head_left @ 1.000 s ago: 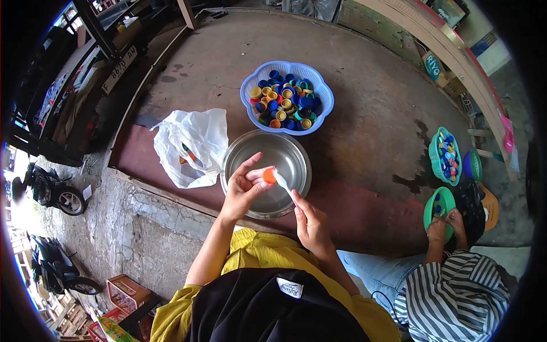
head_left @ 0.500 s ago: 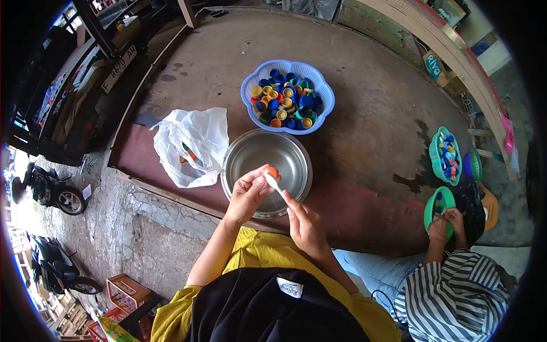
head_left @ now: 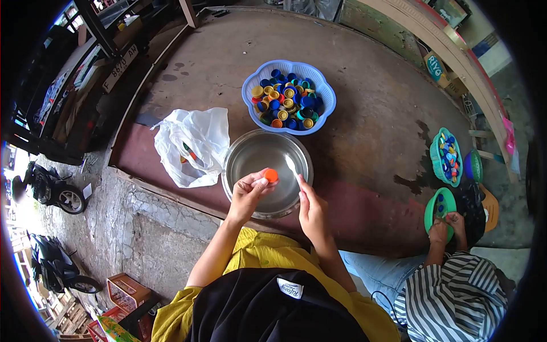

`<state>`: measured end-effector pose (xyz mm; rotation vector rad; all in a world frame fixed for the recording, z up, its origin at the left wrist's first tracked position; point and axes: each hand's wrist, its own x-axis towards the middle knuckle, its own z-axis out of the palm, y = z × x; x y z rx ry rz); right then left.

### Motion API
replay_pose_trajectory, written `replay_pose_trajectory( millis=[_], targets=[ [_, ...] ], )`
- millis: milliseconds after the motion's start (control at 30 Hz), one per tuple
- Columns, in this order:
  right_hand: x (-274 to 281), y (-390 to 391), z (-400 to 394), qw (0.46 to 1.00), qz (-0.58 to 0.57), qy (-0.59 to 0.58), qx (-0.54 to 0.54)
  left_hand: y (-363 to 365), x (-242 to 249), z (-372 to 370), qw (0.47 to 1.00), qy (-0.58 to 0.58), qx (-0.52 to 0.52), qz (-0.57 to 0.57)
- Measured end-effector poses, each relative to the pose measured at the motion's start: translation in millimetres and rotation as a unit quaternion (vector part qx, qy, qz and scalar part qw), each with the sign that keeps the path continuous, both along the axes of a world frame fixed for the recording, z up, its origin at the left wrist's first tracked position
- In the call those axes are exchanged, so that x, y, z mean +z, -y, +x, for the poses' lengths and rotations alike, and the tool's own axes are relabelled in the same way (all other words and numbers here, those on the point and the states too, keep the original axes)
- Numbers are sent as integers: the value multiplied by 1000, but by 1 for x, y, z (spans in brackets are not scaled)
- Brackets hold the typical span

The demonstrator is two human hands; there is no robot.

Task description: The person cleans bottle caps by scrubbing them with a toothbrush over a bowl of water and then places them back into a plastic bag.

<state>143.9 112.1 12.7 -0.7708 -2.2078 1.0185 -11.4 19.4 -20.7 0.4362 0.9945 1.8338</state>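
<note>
My left hand (head_left: pixel 246 198) pinches a small orange bottle cap (head_left: pixel 271 175) over the near rim of a steel bowl (head_left: pixel 250 155). Just to the right of the cap, my right hand (head_left: pixel 311 209) grips a thin pale tool (head_left: pixel 291 166) whose tip points up over the bowl. The tool and the cap are a little apart. Beyond the bowl stands a blue scalloped basket (head_left: pixel 325 91) filled with several coloured bottle caps (head_left: pixel 283 104).
A white plastic bag (head_left: pixel 191 142) lies left of the bowl. At the right, another person in a striped shirt (head_left: pixel 456 296) has a hand in a green basket (head_left: pixel 437 206); a teal basket of caps (head_left: pixel 445 156) sits beyond. The platform edge drops off at the left.
The tool has come away from the cap and my right hand has shifted right and up. My left hand has turned the orange cap so that it faces up.
</note>
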Motion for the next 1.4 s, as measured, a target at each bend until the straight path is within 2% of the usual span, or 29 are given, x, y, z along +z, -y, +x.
replay_pose_trajectory(
  millis=[33, 133, 200, 267, 333, 367, 400, 467, 500, 533, 567, 600, 667, 700, 733, 800, 833, 933, 967, 1067, 1100, 1133, 1200, 1267, 1333, 1367, 1400],
  targets=[
    [3, 4, -1, 997, 41, -58, 7, 0, 0, -1, 1000, -14, 1, -3],
    [-4, 18, 5, 994, 48, -1, 97, -1, 0, -1, 998, -56, 1, -9],
    [-5, 5, -2, 998, 35, -49, 25, -4, 2, 1, 997, -69, 3, -39],
    [-13, -6, 1, 1000, 2, -3, 11, -5, 3, 3, 998, -56, 3, -31],
    [-4, 8, 1, 999, 6, -36, 31, -8, 2, 2, 997, -57, 15, -43],
    [1, 15, 3, 998, 19, 11, 57, -7, 5, 2, 998, -57, 20, -33],
    [-9, 16, 0, 998, 17, -40, 42, -6, 5, 2, 998, -52, 22, -38],
    [-17, 2, 2, 996, -91, -2, -1, 0, -2, 0, 996, -70, 12, -50],
    [-22, 2, 1, 998, -31, -42, -19, -1, -6, 1, 996, -68, 27, -45],
    [-18, 10, 0, 994, -84, -66, -15, -2, -11, 1, 996, -67, 41, -39],
    [-1, 19, -1, 998, -41, -35, 13, -2, -14, 1, 997, -56, 46, -34],
    [-11, 24, 2, 998, -11, 13, 56, -3, -17, 1, 997, -40, 50, -34],
    [-15, 21, -2, 998, -59, -22, -16, -4, -3, 4, 996, -11, 61, -61],
    [-17, 8, -1, 995, -99, 10, -22, -3, 5, 6, 997, 2, 48, -66],
    [-17, 5, -2, 996, -69, -42, -33, -5, 2, 6, 996, 3, 52, -69],
    [-12, 13, -1, 998, -4, -61, 25, -5, -7, 8, 995, 6, 59, -81],
    [-18, 17, 5, 996, 21, 43, 69, -6, -9, 8, 996, 8, 51, -79],
    [-21, 4, 0, 997, -71, -8, -14, -2, -11, 8, 994, -30, 34, -98],
    [-29, -3, 0, 996, -58, -55, -32, -2, -9, 8, 993, -31, 35, -107],
    [-13, 11, 6, 997, 37, 36, 58, -6, -6, 9, 994, 7, 52, -97],
    [-14, 12, 5, 998, 1, 43, 49, -5, -5, 8, 995, -4, 42, -95],
    [-17, 4, 2, 999, -29, -9, 21, -4, -3, 7, 995, -14, 33, -92],
    [-22, -6, 0, 997, -56, -28, -35, -7, -3, 7, 995, -29, 31, -95],
    [-8, 5, 0, 998, -20, -46, 23, -10, -6, 8, 992, -37, 45, -112],
    [-12, 14, 4, 994, 0, 70, 85, -9, -10, 7, 994, -48, 40, -92],
    [-12, 14, -2, 999, -16, 8, 29, -9, -7, 8, 995, -44, 35, -87],
    [-10, 8, -4, 1000, -27, -5, 7, -9, -4, 10, 995, -38, 28, -82]
  ],
)
